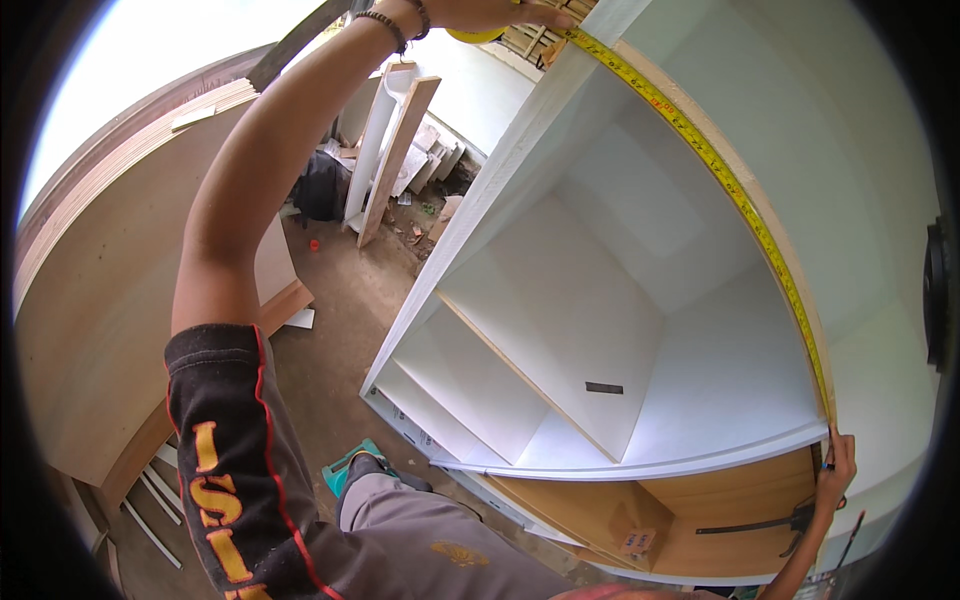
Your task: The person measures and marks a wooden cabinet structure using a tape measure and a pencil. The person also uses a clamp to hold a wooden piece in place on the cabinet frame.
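A yellow tape measure (745, 205) is drawn out along the pale wooden top edge of a white cabinet (560, 235), bowing from the top of the view to the right. My left hand (490, 12), a dark beaded bracelet at its wrist, is partly cut off by the upper rim. It is closed over the tape's round yellow case, one finger reaching to the blade at the cabinet corner. At the other corner, my right hand (838, 468) pinches the blade's end against the edge. A small dark ring shows on one finger.
Below the open shelves, a wood-lined cabinet (580, 505) holds a black bar clamp (755, 527). Large boards (120, 270) lean at the left. Upright planks (385, 150), a black bag (320, 187) and scraps stand on the floor behind. My foot is beside a teal object (350, 462).
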`<state>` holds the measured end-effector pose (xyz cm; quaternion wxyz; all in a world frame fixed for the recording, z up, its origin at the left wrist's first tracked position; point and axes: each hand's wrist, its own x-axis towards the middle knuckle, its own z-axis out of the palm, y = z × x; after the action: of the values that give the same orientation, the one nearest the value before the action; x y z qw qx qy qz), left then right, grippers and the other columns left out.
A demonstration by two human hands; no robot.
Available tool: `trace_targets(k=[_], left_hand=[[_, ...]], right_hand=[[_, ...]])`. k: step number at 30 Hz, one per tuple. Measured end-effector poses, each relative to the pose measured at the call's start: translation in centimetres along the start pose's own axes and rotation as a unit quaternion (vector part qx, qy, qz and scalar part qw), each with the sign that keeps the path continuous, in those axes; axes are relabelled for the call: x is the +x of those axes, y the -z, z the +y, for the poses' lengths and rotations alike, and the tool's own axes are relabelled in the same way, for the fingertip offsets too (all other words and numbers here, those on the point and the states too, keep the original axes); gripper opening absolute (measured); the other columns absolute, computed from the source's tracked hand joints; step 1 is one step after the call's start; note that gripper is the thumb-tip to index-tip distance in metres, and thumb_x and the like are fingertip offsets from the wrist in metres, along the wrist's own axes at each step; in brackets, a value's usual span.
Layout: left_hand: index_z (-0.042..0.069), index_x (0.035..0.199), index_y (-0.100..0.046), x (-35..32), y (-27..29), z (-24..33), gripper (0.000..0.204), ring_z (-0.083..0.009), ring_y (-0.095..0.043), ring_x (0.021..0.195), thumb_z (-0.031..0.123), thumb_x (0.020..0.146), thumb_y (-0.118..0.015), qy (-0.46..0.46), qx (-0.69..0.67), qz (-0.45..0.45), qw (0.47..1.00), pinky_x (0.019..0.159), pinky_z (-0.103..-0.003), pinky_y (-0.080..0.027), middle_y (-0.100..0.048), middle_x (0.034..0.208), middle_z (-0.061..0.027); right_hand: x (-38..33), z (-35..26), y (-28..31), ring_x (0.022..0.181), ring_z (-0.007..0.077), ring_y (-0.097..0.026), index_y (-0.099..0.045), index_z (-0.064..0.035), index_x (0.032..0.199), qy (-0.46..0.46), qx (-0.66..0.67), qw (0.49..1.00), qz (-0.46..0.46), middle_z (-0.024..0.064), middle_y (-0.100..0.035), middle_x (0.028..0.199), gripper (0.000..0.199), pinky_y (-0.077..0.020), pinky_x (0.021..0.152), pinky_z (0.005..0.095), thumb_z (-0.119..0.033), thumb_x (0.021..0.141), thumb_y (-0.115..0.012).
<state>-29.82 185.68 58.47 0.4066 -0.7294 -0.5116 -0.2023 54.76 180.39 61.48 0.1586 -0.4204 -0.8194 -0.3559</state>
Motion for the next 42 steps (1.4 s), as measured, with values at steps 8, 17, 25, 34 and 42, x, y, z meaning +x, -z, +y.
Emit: trace_targets(k=[8,17,25,34,42], left_hand=[[0.003,0.06,-0.069,0.2,1.7,2.1,0.075,-0.0272,-0.054,0.045,0.069,0.094,-0.058,0.184,-0.134,-0.008,0.974,0.049,-0.041,-0.046,-0.054,0.048,-0.0152],[0.003,0.055,-0.068,0.2,1.5,1.8,0.078,-0.0236,-0.055,0.045,0.073,0.089,-0.063,0.175,-0.167,0.018,0.97,0.05,-0.038,-0.046,-0.054,0.046,-0.0118],[0.003,0.049,-0.064,0.4,2.1,2.1,0.082,-0.0211,-0.052,0.042,0.076,0.087,-0.063,0.192,-0.168,-0.007,0.967,0.048,-0.036,-0.044,-0.049,0.042,-0.0098],[0.002,0.05,-0.062,1.1,2.5,2.7,0.082,-0.0232,-0.047,0.041,0.075,0.087,-0.063,0.194,-0.119,-0.005,0.974,0.047,-0.039,-0.042,-0.047,0.041,-0.0112],[0.018,0.093,-0.082,-0.1,-1.4,-1.5,0.044,-0.0136,-0.056,0.052,0.057,0.098,-0.062,0.08,0.049,0.031,0.995,0.052,-0.031,-0.048,-0.065,0.071,-0.0025]], right_hand=[[-0.5,0.6,0.0,0.073,0.0219,-0.055,-0.068,-0.0043,0.132,-0.005,-0.002,1.0,-0.009,0.0109,-0.051,0.086,0.061,-0.0423,0.062,0.0287,0.023,0.081,-0.049],[-0.1,-0.3,-0.2,0.078,0.0257,-0.059,-0.067,-0.0046,0.132,-0.011,0.005,1.0,0.0,0.0131,-0.054,0.09,0.06,-0.047,0.068,0.0297,0.023,0.082,-0.05],[-0.3,0.1,-0.1,0.08,0.0264,-0.061,-0.067,-0.002,0.131,-0.016,0.003,1.0,-0.013,0.0141,-0.055,0.09,0.055,-0.0478,0.069,0.0302,0.022,0.085,-0.052],[-0.3,0.0,-0.6,0.07,0.0195,-0.051,-0.068,-0.0032,0.131,0.015,-0.017,1.0,0.014,0.0101,-0.048,0.085,0.055,-0.0368,0.058,0.0297,0.02,0.084,-0.051],[0.3,-0.5,-0.1,0.062,0.0163,-0.043,-0.069,-0.006,0.132,-0.011,0.02,0.999,0.026,0.0081,-0.046,0.081,0.066,-0.0344,0.055,0.0287,0.022,0.075,-0.049]])
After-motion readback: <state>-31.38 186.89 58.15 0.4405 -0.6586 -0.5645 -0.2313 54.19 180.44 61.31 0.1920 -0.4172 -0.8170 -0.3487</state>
